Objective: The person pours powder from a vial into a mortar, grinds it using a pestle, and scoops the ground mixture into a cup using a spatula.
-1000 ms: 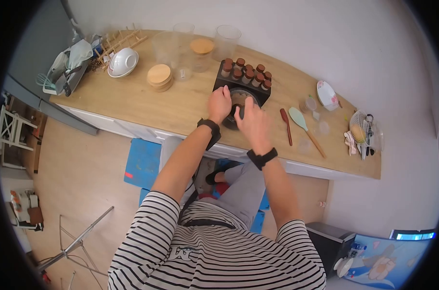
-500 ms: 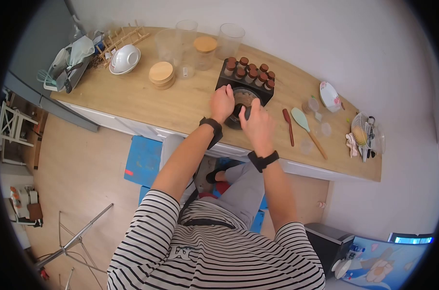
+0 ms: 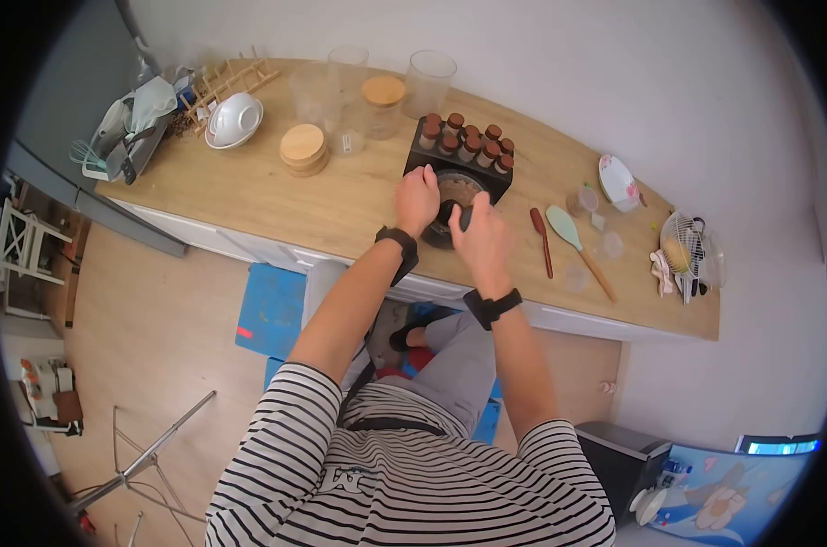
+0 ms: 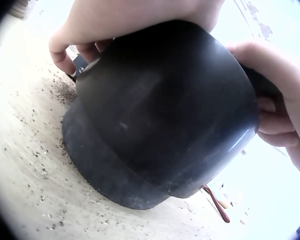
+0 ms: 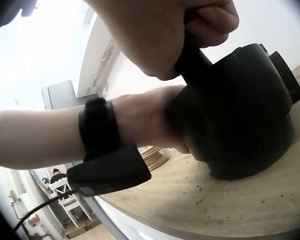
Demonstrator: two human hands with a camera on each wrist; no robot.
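A black mortar (image 3: 438,233) with brown stuff inside stands on the wooden counter, just in front of a dark spice rack. My left hand (image 3: 417,199) holds its left side, the fingers reaching round the rim in the left wrist view. My right hand (image 3: 482,239) grips the black pestle (image 3: 466,217), which leans out over the mortar's right side. From the right wrist, the pestle (image 5: 196,62) runs down from the fist to the mortar (image 5: 245,105). The pestle's lower end is partly hidden in the bowl.
Several small brown-capped jars stand in the rack (image 3: 417,164). Crumbs (image 4: 37,155) are scattered round the mortar. Right of it lie a dark red utensil (image 3: 542,242) and a pale green spatula (image 3: 561,223). Bamboo-lidded jars (image 3: 302,150), glasses and white bowls (image 3: 235,120) stand to the left.
The right hand and the pestle's top have shifted slightly right over the mortar since a second ago, and more of the brown contents shows. The left hand keeps its hold.
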